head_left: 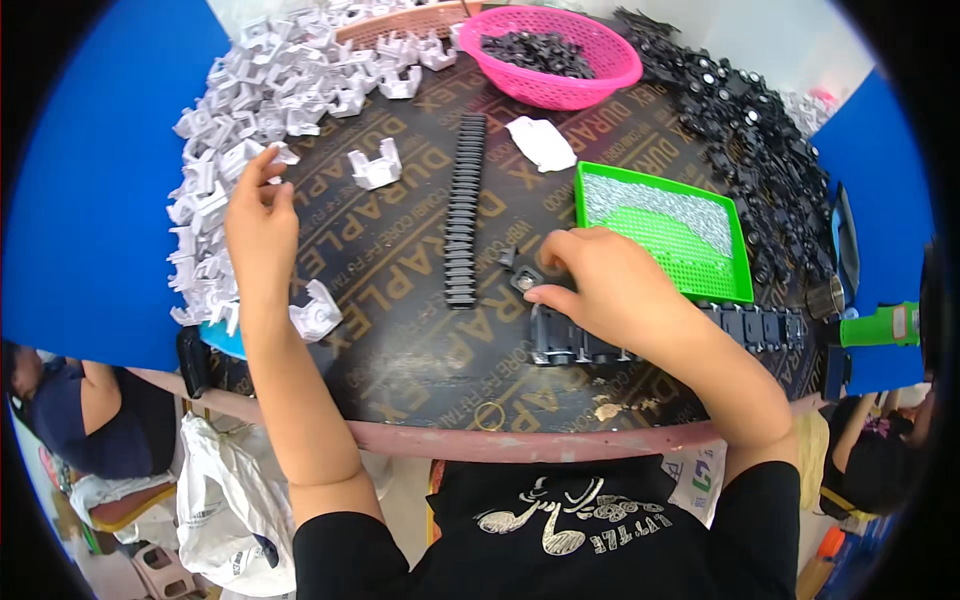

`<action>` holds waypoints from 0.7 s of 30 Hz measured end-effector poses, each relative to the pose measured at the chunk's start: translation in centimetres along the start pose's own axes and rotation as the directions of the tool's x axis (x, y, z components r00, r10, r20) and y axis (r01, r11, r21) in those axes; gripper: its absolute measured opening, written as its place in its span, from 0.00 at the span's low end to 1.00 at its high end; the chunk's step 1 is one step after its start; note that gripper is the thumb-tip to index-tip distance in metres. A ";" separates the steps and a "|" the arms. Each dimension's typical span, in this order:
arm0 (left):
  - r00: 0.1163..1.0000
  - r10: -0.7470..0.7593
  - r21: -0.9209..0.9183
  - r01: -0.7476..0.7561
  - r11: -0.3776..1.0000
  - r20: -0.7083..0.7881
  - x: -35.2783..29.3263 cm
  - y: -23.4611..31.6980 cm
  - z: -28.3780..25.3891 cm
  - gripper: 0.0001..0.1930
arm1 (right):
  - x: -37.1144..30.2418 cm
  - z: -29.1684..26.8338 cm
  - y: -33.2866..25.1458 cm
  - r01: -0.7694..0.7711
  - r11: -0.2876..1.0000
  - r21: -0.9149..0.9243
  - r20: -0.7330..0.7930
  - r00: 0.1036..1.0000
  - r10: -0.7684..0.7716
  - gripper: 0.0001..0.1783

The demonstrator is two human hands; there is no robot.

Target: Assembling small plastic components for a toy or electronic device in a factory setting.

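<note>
While bent over the round dark table (400, 300), left hand (262, 215) out at the table's left edge, fingertips pinching one white plastic clip (283, 152) at the margin of the white clip heap (250, 90), thumb beneath, remaining fingers loosely curled. Right hand (610, 285) near the table's front edge, right of centre; thumb and forefinger closed on a small black part with a metal centre (524, 281), other fingers folded over the near end of a black link chain (740, 325). Chain laid along the front edge toward the right, partly hidden under the wrist.

Containers:
- Pink round basket (565, 55), far edge, centre-right; holds a low pile of small black parts. About a third full, exact fill not readable.
- Green square mesh tray (660, 235), right of centre, just beyond the right hand; holds fine silvery pieces banked against its far side, near half bare. Kind of piece too small to tell.

Loose on the table: narrow row of black links (462, 215) at centre, running front to back; two stray white clips (375, 165), one beside the left forearm; a white crumpled bag (541, 142) near the basket; large heap of black housings (760, 150) along the right edge.
</note>
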State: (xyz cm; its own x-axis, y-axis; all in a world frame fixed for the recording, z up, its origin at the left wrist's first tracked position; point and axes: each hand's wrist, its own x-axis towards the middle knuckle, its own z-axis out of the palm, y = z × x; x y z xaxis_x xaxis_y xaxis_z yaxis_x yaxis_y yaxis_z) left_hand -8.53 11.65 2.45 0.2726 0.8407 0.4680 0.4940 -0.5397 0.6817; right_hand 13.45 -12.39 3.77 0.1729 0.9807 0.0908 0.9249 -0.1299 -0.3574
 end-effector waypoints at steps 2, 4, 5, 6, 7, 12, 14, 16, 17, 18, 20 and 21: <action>0.997 -0.036 0.094 0.029 0.995 0.071 0.3 -1.9 -0.3 0.26 | 2.3 1.8 -0.1 -0.022 0.994 -0.104 0.082 0.996 0.031 0.15; 0.978 0.072 0.156 -0.103 0.982 0.197 0.5 -3.0 0.9 0.32 | 3.5 2.7 0.0 -0.091 0.980 -0.174 0.241 0.962 0.132 0.14; 0.954 0.116 0.179 -0.170 0.969 0.275 0.1 -2.3 1.6 0.35 | 3.8 2.9 0.0 -0.080 0.981 -0.175 0.244 0.962 0.122 0.14; 0.936 0.148 0.210 -0.222 0.952 0.319 -0.1 -2.4 2.9 0.36 | 3.8 3.0 0.2 -0.066 0.985 -0.162 0.243 0.964 0.105 0.14; 0.914 0.179 0.235 -0.276 0.932 0.365 -0.4 -2.6 4.5 0.37 | 3.7 3.0 0.6 -0.055 0.987 -0.152 0.243 0.966 0.091 0.14; 0.906 0.073 0.280 -0.205 0.938 0.417 -0.4 -2.0 6.3 0.22 | 2.2 0.5 -0.1 -0.002 0.994 0.112 0.025 1.000 0.000 0.10; 0.915 0.038 0.293 -0.168 0.941 0.401 -0.4 -1.9 6.3 0.12 | 1.3 -0.6 -0.5 0.018 0.984 0.179 -0.049 0.999 -0.009 0.10; 0.911 0.078 0.205 -0.173 0.963 0.404 -0.9 -1.1 5.5 0.11 | 0.3 -1.5 -1.1 -0.033 0.862 0.506 -0.141 0.983 0.120 0.10; 0.905 0.118 0.109 -0.177 0.978 0.410 -1.3 -0.3 5.4 0.10 | 0.0 -1.4 -0.7 -0.037 0.863 0.503 -0.153 0.979 0.132 0.10; 0.896 0.156 -0.007 -0.169 0.986 0.416 -1.9 0.8 5.3 0.09 | -0.2 -1.1 -0.2 0.041 0.785 0.618 -0.257 0.954 0.152 0.11; 0.864 0.088 -0.202 0.016 0.979 0.496 -3.2 4.9 4.9 0.09 | -0.7 -0.8 0.7 0.164 0.629 0.760 -0.396 0.884 0.247 0.11; 0.814 0.006 -0.338 0.234 0.911 0.581 -4.1 6.5 5.0 0.09 | -0.7 -0.5 0.9 0.156 0.629 0.762 -0.402 0.875 0.270 0.11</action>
State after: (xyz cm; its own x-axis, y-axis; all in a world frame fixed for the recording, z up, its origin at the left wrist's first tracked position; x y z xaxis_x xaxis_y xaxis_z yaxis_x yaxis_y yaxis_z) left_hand -2.32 4.87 2.15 0.7048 0.7070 0.0584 0.2348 -0.3102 0.9212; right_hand 14.30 -13.29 3.86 0.5371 0.7643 0.3569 0.3505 0.1826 -0.9186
